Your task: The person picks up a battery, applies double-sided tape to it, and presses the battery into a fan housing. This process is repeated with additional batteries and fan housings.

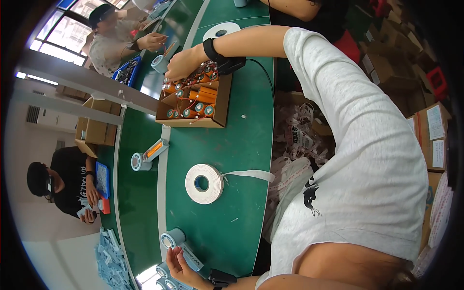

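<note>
My right hand (185,64) reaches over a cardboard box (220,104) at the top of the view. The box holds orange cylindrical battery cells (207,94) with thin red wires. The fingers of that hand curl down at the box's far corner, and their tips are hidden. At the bottom, my left hand (182,270) has its fingers apart, right beside a light blue handheld fan (186,246) lying on the green table (232,159). More light blue fan bodies (166,278) lie by this hand, partly cut off. A roll of white tape (190,186) rests between my hands, its loose end stretching toward me.
Another light blue fan body (151,153), with an orange cell in it, lies across the table's metal strip. A second white roll (220,32) is beyond my right arm. Two co-workers sit opposite, near blue trays (102,179) and a pile of light blue parts (110,258).
</note>
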Available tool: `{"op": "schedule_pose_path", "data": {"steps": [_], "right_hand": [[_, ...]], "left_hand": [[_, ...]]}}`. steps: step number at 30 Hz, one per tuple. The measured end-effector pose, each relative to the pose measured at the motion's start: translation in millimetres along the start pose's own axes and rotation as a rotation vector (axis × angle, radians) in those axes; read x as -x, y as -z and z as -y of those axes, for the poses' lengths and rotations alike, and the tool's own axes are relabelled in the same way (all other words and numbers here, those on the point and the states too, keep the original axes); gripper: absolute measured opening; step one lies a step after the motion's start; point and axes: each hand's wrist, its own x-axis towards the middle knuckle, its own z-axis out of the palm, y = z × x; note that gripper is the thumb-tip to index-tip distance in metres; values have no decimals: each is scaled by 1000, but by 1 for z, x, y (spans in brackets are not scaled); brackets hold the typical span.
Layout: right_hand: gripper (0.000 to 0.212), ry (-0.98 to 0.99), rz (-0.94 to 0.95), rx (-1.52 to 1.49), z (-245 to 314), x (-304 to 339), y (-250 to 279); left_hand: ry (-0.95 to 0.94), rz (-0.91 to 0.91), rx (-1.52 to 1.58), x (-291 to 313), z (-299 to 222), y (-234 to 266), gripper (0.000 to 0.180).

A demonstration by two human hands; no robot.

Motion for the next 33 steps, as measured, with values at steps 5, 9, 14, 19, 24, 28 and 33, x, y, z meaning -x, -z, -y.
{"op": "schedule_pose_path", "data": {"steps": [5,9,14,19,24,28,33], "right_hand": [[37,6,-126,236,-3,-12,63],[28,122,-321,-39,11,-31,121],[29,336,-327,-420,85,-61,120],[32,354,50,-389,142,-35,81],[28,192,205,-40,139,-39,25],[21,94,-458,23,139,-22,38],[23,10,-50,-205,204,-13,55]], "left_hand": [[36,-45,-107,7,-4,9,34],[-65,-71,-452,3,4,2,52],[-155,-73,-731,12,31,-12,62],[-140,-81,-718,1,36,-18,66],[-122,-147,-725,4,32,-27,63],[-306,-289,-873,8,15,-52,55],[-622,69,-774,24,-33,-81,33]]}}
